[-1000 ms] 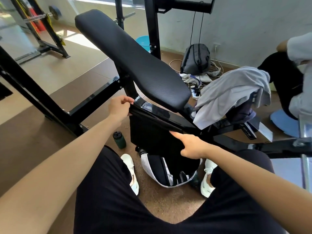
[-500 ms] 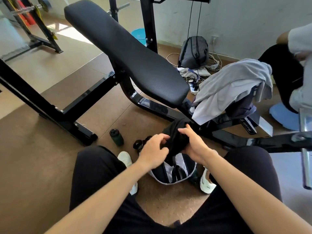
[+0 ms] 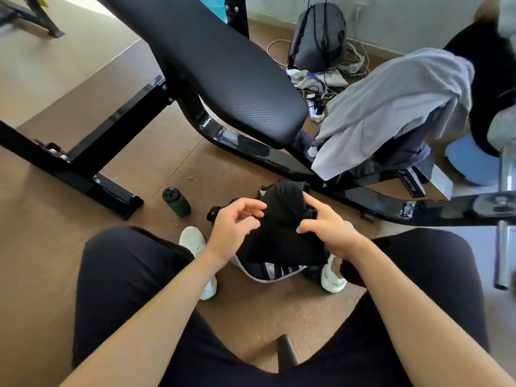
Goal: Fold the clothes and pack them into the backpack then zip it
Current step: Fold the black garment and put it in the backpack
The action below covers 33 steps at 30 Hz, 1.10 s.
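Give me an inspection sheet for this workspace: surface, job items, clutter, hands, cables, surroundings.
Surface: brown floor; no table.
Job's things: folded black garment over the open backpack between the person's feet; grey garment draped on the bench frame, unfolded.
Clutter: dark green bottle upright on the floor; grey bag by the wall.
Hands: left hand open beside the black garment; right hand pressing on it, fingers loose.
Cables: power strip with tangled leads near the grey bag.
Surroundings: padded weight bench; another person partly seen, far right.
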{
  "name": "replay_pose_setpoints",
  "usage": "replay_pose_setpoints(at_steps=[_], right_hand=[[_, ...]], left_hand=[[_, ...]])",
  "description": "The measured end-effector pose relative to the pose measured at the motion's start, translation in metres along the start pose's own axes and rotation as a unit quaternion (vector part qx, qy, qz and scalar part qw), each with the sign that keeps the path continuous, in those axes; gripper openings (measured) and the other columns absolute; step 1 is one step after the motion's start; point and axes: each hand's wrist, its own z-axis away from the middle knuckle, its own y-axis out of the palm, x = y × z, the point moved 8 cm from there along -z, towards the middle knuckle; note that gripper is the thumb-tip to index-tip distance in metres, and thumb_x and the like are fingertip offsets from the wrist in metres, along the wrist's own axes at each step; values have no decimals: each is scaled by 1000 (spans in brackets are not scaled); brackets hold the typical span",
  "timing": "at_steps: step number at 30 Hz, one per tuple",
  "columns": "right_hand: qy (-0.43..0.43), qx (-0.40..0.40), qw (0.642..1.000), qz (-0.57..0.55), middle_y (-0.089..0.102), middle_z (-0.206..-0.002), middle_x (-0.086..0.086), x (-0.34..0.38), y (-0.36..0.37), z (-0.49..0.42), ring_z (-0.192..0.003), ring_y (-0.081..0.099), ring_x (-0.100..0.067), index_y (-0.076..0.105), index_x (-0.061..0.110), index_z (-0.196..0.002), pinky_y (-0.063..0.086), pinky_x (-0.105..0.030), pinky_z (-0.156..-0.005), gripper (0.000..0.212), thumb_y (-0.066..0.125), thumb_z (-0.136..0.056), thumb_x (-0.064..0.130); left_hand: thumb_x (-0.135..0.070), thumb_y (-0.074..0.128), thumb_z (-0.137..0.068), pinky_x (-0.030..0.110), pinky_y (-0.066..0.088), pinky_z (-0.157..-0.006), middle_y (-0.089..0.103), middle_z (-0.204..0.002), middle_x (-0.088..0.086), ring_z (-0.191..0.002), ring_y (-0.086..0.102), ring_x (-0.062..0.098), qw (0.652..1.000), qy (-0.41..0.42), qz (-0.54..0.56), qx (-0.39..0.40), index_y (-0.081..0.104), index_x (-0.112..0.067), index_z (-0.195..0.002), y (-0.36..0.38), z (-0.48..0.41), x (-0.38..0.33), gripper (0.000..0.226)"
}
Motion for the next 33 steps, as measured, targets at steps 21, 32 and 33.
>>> replay_pose_setpoints(at_steps=[21,32,33], right_hand=[[-20,-87,993,-74,69,-112,-19,12,-42,11,-104,64,-32,73,34,-117,50,-45,-93,74,44,-75,-19],[-18,-73,992,-103,71,-125,-9,2,-33,4,-121,64,-33,64,39,-131,47,-56,-109,79,49,-78,-17],[-19,-74,992,-105,71,-126,-7,1,-31,3,-121,64,-30,64,41,-131,47,-55,-110,79,49,-80,-17]], left_hand=[[-39,96,-48,54,36,-117,66,-136,9,-131,57,33,951,-192,180,162,59,-13,-138,-5,-11,42,101],[-31,98,-62,46,48,-110,72,-123,-7,-118,66,14,984,-166,38,-43,65,-23,-130,-19,-18,48,76],[-31,96,-64,44,48,-110,70,-125,-7,-118,65,14,984,-164,12,-69,64,-22,-131,-21,-18,47,75]])
